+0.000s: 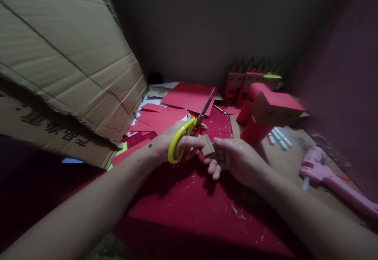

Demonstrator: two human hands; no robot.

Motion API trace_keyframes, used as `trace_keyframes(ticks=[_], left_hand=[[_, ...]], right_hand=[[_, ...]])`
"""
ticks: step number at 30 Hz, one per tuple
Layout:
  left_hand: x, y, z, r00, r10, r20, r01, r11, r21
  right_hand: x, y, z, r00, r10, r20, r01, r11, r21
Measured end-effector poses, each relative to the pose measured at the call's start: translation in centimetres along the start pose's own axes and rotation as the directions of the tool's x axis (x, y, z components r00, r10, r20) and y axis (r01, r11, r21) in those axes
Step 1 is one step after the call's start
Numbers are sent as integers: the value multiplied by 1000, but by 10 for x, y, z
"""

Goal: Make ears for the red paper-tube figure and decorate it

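My left hand (189, 144) has the yellow- and red-handled scissors (180, 142) hooked in it, blades pointing up and away. Its fingertips also pinch a small square piece of cardboard (208, 146). Close to the right side of that piece is my right hand (233, 157), palm turned partly up. The right thumb and fingers are apart and loosely bent around the piece's edge; whether they touch it I cannot tell. Both hands are above the red tabletop (189, 205).
Red paper sheets (189, 96) lie beyond my left hand. A large cardboard sheet (73, 55) leans at left. On the right, a red-and-cardboard figure (271, 108), markers (280, 138) and a pink glue gun (319, 165) rest on a cardboard base. Similar figures (248, 81) stand behind. Scraps are scattered about.
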State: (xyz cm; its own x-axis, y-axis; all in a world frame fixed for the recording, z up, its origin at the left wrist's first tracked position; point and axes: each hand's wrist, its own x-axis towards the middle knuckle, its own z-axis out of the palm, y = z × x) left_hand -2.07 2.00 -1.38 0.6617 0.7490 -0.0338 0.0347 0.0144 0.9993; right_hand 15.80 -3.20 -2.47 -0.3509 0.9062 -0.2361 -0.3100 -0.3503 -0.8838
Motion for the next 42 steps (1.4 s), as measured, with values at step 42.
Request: trace_keyframes(ticks=[42], left_hand=[[-7,-1,-3,996,30,78,-37,995,92]], right_hand=[[-7,3,3,997,20,68,-18,1000,-22]])
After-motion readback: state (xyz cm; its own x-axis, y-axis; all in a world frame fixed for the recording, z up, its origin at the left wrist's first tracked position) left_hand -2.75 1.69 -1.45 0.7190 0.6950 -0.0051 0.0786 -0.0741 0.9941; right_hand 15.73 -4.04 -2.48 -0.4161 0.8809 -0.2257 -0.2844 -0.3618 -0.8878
